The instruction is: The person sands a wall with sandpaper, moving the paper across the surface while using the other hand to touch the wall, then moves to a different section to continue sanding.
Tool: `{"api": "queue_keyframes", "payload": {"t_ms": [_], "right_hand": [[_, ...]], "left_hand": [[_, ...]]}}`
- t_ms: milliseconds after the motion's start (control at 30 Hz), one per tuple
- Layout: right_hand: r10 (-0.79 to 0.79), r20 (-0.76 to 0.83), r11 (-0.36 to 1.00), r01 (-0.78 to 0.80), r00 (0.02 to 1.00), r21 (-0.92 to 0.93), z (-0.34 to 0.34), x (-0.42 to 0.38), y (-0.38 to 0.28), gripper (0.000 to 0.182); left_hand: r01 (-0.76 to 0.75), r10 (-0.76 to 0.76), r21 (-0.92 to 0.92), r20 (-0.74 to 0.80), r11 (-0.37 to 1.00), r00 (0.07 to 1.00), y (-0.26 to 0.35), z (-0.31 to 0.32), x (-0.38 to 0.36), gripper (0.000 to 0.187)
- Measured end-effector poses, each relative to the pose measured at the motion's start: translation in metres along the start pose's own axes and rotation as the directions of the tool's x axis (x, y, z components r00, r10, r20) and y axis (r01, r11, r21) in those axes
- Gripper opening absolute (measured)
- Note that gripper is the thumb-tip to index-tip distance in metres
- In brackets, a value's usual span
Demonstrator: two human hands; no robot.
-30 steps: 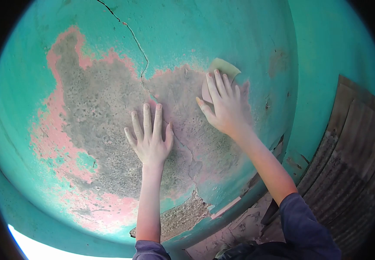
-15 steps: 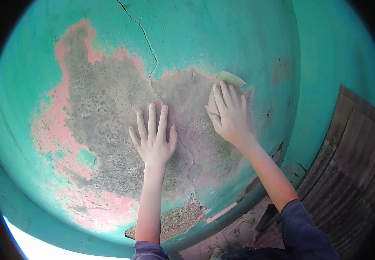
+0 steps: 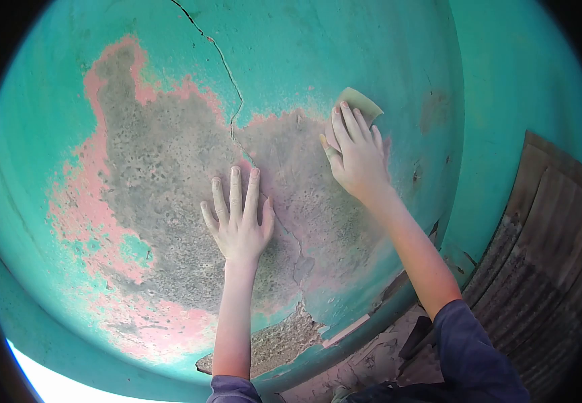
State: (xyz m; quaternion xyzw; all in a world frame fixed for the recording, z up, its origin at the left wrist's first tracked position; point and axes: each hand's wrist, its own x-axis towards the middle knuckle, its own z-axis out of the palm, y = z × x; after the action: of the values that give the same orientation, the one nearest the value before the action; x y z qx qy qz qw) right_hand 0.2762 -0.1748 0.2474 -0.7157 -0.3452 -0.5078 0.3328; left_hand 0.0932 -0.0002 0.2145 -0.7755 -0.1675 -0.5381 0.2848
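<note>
My left hand [image 3: 238, 225] lies flat on the bare grey patch [image 3: 163, 181] of the wall, fingers spread and pointing up, holding nothing. It rests beside the crack [image 3: 226, 70] that runs down the wall. My right hand [image 3: 360, 158] presses a sheet of sandpaper [image 3: 363, 101] to the wall near the patch's upper right edge. The sheet's pale greenish top corner shows past the fingertips, and part of it shows between thumb and index finger; the palm covers the rest. Whitish dust coats both hands.
Green paint [image 3: 318, 47] surrounds the patch, with a pink layer [image 3: 86, 208] along its edges. Low on the wall is a broken, rough area [image 3: 281, 342]. Brown corrugated sheets [image 3: 539, 248] lean at the right. Debris [image 3: 365, 359] lies at the wall's foot.
My right hand has slid upward with the sandpaper, past the patch's upper edge. My left hand stays in nearly the same place on the wall.
</note>
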Motion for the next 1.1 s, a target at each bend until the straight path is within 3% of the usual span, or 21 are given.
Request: {"api": "queue_keyframes", "payload": {"t_ms": [133,200,233,300,400,533,600,800,900,1100], "right_hand": [[-0.014,0.034,0.999,0.015,0.999,-0.048,0.002,-0.032,-0.004,0.059],[-0.122,0.119,0.984,0.135,0.985,-0.114,-0.003,-0.047,-0.001,0.059],[-0.123,0.117,0.984,0.137,0.985,-0.118,0.000,-0.043,0.001,0.059],[-0.092,-0.064,0.995,0.095,0.994,0.032,0.008,-0.018,0.009,0.060],[-0.066,-0.124,0.997,0.071,0.990,0.032,0.007,0.010,0.010,0.060],[-0.128,-0.124,0.991,0.133,0.984,0.034,0.011,-0.020,0.018,0.058],[-0.146,0.009,0.989,0.146,0.989,-0.038,0.006,-0.039,0.013,0.057],[-0.143,-0.103,0.989,0.139,0.984,-0.045,0.002,0.014,0.014,0.055],[-0.097,0.013,0.995,0.097,0.995,0.011,0.002,-0.012,0.006,0.057],[-0.174,-0.040,0.984,0.172,0.984,-0.054,0.000,-0.006,0.010,0.056]], "left_hand": [[0.008,-0.008,-0.003,0.007,1.000,1.000,0.000,0.001,0.000,0.062],[0.007,-0.007,-0.011,0.004,1.000,1.000,0.000,-0.001,-0.001,0.062],[0.006,-0.006,-0.011,0.006,1.000,1.000,0.000,-0.001,-0.001,0.062],[0.011,-0.011,-0.013,0.000,1.000,1.000,0.001,-0.001,0.000,0.062],[0.017,-0.017,0.004,-0.023,1.000,1.000,0.000,0.000,-0.001,0.062],[0.037,-0.037,0.001,-0.025,0.999,0.999,0.001,0.001,-0.001,0.059],[0.038,-0.038,-0.001,-0.023,0.999,0.999,0.000,0.001,-0.002,0.059],[0.035,-0.035,0.014,-0.030,0.999,0.999,0.000,0.002,-0.001,0.059],[0.019,-0.019,-0.018,-0.033,1.000,0.999,0.001,0.001,-0.002,0.061],[0.043,-0.043,0.011,-0.044,0.999,0.998,0.002,0.004,-0.001,0.059]]}}
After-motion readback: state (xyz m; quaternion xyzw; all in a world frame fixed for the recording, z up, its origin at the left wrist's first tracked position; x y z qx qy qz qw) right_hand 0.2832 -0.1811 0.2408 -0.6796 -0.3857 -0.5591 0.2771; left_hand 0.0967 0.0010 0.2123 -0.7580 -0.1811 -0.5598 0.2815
